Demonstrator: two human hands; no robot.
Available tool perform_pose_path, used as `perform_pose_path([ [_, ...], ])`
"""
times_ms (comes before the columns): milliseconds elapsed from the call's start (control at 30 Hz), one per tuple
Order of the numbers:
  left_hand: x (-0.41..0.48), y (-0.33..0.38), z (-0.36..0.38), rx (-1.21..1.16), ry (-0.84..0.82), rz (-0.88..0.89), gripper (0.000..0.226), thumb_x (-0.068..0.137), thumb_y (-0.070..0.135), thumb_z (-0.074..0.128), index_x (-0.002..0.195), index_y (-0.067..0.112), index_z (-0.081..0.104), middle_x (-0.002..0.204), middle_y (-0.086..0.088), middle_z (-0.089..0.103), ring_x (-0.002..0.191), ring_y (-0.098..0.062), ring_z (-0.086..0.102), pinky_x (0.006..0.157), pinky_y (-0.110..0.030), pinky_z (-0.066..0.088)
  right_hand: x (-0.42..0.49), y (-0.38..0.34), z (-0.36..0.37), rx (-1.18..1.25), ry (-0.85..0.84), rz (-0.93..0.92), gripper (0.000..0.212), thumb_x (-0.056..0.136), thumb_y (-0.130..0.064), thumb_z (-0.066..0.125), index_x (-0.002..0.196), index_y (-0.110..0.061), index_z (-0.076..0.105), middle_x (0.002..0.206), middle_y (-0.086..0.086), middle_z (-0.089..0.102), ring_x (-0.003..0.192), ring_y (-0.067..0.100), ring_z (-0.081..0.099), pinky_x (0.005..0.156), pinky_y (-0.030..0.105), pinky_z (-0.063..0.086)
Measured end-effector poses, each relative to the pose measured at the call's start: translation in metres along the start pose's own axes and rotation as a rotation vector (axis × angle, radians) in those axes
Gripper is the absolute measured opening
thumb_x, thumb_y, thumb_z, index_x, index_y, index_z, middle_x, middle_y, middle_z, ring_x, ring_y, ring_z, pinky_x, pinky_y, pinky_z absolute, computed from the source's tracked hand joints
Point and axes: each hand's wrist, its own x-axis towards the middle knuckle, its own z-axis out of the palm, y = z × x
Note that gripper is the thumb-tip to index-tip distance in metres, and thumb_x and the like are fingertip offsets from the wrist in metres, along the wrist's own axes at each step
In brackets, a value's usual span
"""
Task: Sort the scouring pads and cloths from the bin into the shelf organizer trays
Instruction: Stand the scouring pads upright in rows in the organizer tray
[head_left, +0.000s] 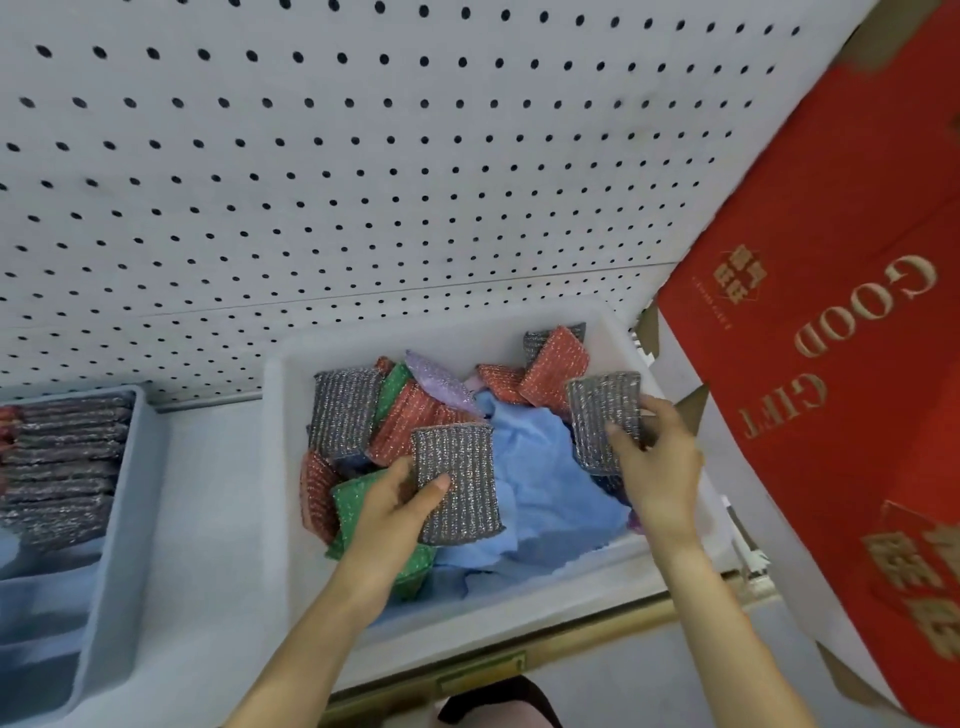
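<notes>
The red carton (852, 171) at the right bears "GOOD GIFT" in gold capitals, seen turned nearly upside down. A small gold emblem (737, 273) beside the words holds Chinese characters too small to read. Larger gold characters (914, 587) lower down are blurred.

White bin (275, 441), centre frame: mixed scouring pads (410, 415) in red, green, purple and grey, over a crumpled blue cloth (540, 467). Left hand (387, 506) grips one grey pad (462, 483) at lower centre; right hand (660, 467) pinches a second grey pad (602, 410) centre right. Grey tray (122, 519), lower left, holds stacked grey pads (67, 457); red carton (831, 389) at right; pegboard (363, 156) across the top.
</notes>
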Motion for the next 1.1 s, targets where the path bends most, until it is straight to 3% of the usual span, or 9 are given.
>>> perform_pose_path([
  [100,-0.007,0.009,0.003,-0.015,0.022,-0.016,0.049,0.084,0.037,0.066,0.130,0.026,0.055,0.122,0.009,0.066,0.115,-0.013,0.061,0.106,-0.044,0.043,-0.026,-0.025,-0.003,0.599,-0.276,0.279,0.016,0.086,-0.007,0.066,0.101,-0.012,0.068,0.089,0.002,0.073,0.082,0.014,0.068,0.069,0.025,0.052],
  [233,-0.017,0.015,0.001,-0.108,0.024,-0.022,0.013,0.094,0.041,0.054,0.107,0.042,0.057,0.101,0.026,0.068,0.102,-0.001,0.062,0.098,-0.040,0.046,-0.067,-0.039,0.034,0.612,-0.484,0.343,0.013,0.081,-0.009,0.071,0.095,-0.009,0.071,0.093,0.013,0.065,0.087,0.020,0.060,0.086,0.034,0.047],
  [300,-0.023,0.020,-0.007,-0.109,0.056,0.018,0.017,0.090,0.042,0.054,0.106,0.042,0.056,0.102,0.024,0.068,0.099,0.000,0.064,0.095,-0.037,0.049,-0.078,-0.049,0.053,0.633,-0.522,0.324,0.009,0.080,-0.006,0.072,0.088,-0.007,0.070,0.082,0.011,0.064,0.081,0.019,0.060,0.079,0.031,0.048],
  [400,-0.035,0.028,-0.030,-0.049,0.129,0.121,0.047,0.073,0.034,0.068,0.119,0.030,0.057,0.112,0.005,0.071,0.101,-0.012,0.068,0.088,-0.037,0.056,-0.088,-0.067,0.076,0.544,-0.585,0.201,0.014,0.079,-0.004,0.074,0.079,-0.015,0.065,0.060,-0.009,0.061,0.059,-0.002,0.056,0.059,0.012,0.045],
  [533,-0.049,0.032,-0.070,-0.079,0.324,0.192,0.039,0.074,0.021,0.071,0.111,0.023,0.062,0.104,0.003,0.073,0.095,-0.015,0.070,0.082,-0.036,0.056,-0.092,-0.091,0.109,0.443,-0.697,0.083,0.012,0.086,-0.017,0.069,0.075,-0.016,0.069,0.063,-0.007,0.064,0.057,0.000,0.056,0.055,0.015,0.045],
  [633,-0.056,0.032,-0.102,-0.125,0.475,0.211,0.029,0.083,0.013,0.069,0.108,0.026,0.063,0.102,0.006,0.074,0.096,-0.015,0.069,0.086,-0.036,0.052,-0.073,-0.093,0.153,0.272,-0.566,0.002,0.013,0.089,-0.027,0.067,0.090,-0.015,0.070,0.078,-0.005,0.070,0.075,0.011,0.067,0.071,0.030,0.056],
  [700,-0.061,0.029,-0.116,-0.133,0.539,0.205,0.029,0.084,0.012,0.068,0.111,0.022,0.063,0.104,0.003,0.073,0.099,-0.019,0.069,0.090,-0.039,0.052,-0.065,-0.093,0.179,0.058,-0.532,-0.087,0.035,0.088,-0.038,0.067,0.110,-0.011,0.065,0.098,0.001,0.069,0.093,0.019,0.066,0.085,0.039,0.054],
  [867,-0.071,0.021,-0.129,-0.182,0.623,0.191,0.023,0.085,0.009,0.068,0.105,0.021,0.064,0.102,0.001,0.073,0.099,-0.022,0.068,0.092,-0.044,0.052,-0.063,-0.102,0.206,-0.134,-0.480,-0.142,0.043,0.085,-0.037,0.070,0.119,-0.014,0.056,0.101,0.001,0.068,0.090,0.022,0.066,0.083,0.041,0.053],
  [1100,-0.063,0.026,-0.106,-0.114,0.547,0.270,0.024,0.088,0.019,0.065,0.107,0.032,0.059,0.106,0.011,0.070,0.098,-0.005,0.066,0.091,-0.032,0.051,-0.079,-0.118,0.121,0.867,-0.614,0.361,0.011,0.085,-0.006,0.066,0.096,-0.008,0.066,0.091,0.001,0.070,0.075,0.011,0.067,0.056,0.020,0.054],
])
